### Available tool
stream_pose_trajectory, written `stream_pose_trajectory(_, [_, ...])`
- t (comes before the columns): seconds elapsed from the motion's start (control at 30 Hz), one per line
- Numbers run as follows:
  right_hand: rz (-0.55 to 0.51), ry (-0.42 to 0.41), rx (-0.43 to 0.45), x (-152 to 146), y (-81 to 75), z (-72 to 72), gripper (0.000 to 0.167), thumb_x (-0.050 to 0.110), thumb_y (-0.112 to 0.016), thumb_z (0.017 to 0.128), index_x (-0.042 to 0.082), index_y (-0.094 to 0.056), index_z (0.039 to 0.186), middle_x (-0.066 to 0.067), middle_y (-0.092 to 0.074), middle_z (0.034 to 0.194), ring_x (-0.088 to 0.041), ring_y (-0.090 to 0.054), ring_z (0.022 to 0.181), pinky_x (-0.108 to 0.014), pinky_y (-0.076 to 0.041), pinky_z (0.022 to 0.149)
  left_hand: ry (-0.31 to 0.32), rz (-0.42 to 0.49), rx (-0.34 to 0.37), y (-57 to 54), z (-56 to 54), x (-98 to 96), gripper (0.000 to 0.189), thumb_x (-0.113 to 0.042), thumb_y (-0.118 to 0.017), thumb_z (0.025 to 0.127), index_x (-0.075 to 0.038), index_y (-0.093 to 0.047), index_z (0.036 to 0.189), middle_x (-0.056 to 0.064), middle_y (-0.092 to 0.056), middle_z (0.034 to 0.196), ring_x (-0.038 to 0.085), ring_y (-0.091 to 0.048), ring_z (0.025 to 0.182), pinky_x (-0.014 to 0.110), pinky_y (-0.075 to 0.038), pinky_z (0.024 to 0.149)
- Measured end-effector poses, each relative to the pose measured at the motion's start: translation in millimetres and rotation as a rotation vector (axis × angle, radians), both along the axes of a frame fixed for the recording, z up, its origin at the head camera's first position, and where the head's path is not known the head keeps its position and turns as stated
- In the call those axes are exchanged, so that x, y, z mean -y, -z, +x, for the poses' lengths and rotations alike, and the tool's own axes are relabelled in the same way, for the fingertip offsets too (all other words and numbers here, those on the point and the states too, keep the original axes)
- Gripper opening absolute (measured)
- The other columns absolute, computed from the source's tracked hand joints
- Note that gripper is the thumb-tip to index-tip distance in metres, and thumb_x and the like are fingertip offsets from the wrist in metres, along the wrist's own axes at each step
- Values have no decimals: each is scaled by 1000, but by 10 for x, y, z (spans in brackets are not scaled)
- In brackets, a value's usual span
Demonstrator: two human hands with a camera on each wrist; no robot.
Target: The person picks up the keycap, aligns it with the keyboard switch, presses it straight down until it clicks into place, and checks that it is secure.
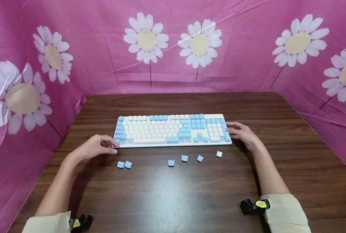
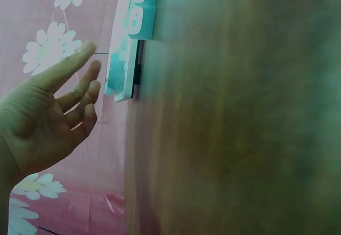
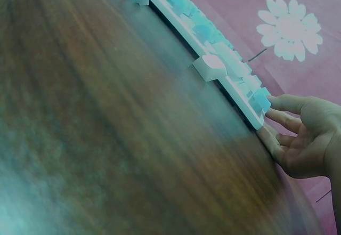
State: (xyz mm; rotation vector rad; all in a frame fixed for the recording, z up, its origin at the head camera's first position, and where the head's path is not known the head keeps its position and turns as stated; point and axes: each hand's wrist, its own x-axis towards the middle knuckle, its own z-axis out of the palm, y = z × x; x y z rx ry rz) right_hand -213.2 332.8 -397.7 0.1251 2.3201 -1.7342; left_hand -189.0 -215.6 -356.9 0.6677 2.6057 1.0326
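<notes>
Nearest, two pale beige sleeves (image 1: pixel 49 224) reach in from the lower corners, each with a black device (image 1: pixel 250 206) at the cuff. Between them the tabletop (image 1: pixel 173 207), dark brown wood with streaky grain, carries a bluish-white glare. Beyond the glare lie loose keycaps: two blue ones (image 1: pixel 120 164) side by side at left, three more blue ones (image 1: pixel 184 158) spread about the middle, and a white one (image 1: pixel 219 154) at right. Just past these sits the blue-and-white keyboard (image 1: pixel 156 131), long side across the wood. The left hand (image 1: pixel 94 147) is at its near left corner, grip apart; whether the fingers touch, I cannot tell. The right hand (image 1: pixel 242 133) has its fingers against the right end, grip apart as well. Bare wood runs on to the far edge, and behind it hangs creased pink cloth (image 1: pixel 103 64) printed with large white daisies (image 1: pixel 146 40), enclosing the back and both sides.
</notes>
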Motion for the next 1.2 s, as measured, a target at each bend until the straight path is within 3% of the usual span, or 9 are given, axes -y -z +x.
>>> stream_pose_trajectory(0.2, [4,3,6,1,-12,9,62,26,-59,91,-2,-32,139,-21,-38,131,-4,-52,94,-23,-44,82,103,45,68,61,99,52,24,-15,-71,81,-3,-67,101,4,-65,93,17,-56,83,27,-45,70])
stream_pose_trajectory(0.37, [10,-2,2,-3,-24,14,62,26,-59,91,-3,-32,139,-21,-37,132,-5,-51,94,-22,-44,82,155,54,105,145,148,63,28,-17,-73,79,-5,-67,103,4,-63,98,21,-53,86,28,-43,74])
stream_pose_trajectory(0.8, [14,5,4,18,-18,27,63,26,-59,91,-3,-31,139,-21,-40,130,-4,-53,92,-24,-44,83,157,16,133,249,183,4,31,-19,-77,75,-8,-66,102,1,-59,89,20,-51,80,28,-42,66])
stream_pose_trajectory(1.2, [11,8,12,6,-10,18,64,27,-59,91,-2,-31,140,-21,-38,132,-5,-52,93,-23,-44,82,172,58,141,303,173,-16,26,-15,-76,75,-6,-67,98,2,-60,80,14,-52,72,25,-43,62])
